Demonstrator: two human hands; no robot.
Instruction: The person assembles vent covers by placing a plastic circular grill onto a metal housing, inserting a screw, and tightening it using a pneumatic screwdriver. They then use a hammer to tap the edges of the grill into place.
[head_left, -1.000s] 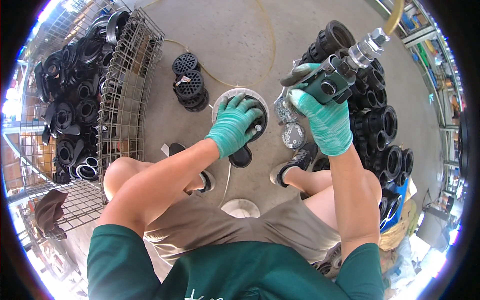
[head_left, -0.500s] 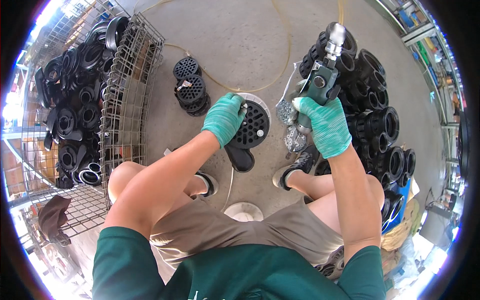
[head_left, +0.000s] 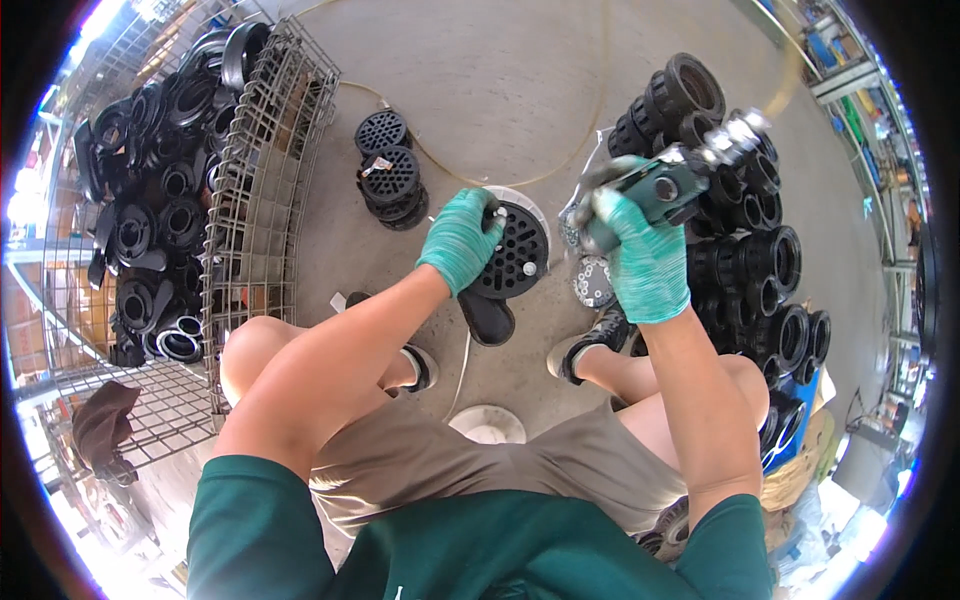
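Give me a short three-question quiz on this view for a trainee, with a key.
1. Which hand holds the power tool?
2. True or false: the wire basket stands to the left of both hands.
3. The left hand is at: (a) the holed black disc, (b) the wire basket, (c) the power tool.

Key: 1. The right hand. 2. True. 3. a.

Shelves (head_left: 838, 77), a wire cage (head_left: 262, 195) and a power tool (head_left: 662, 190) show a workshop.
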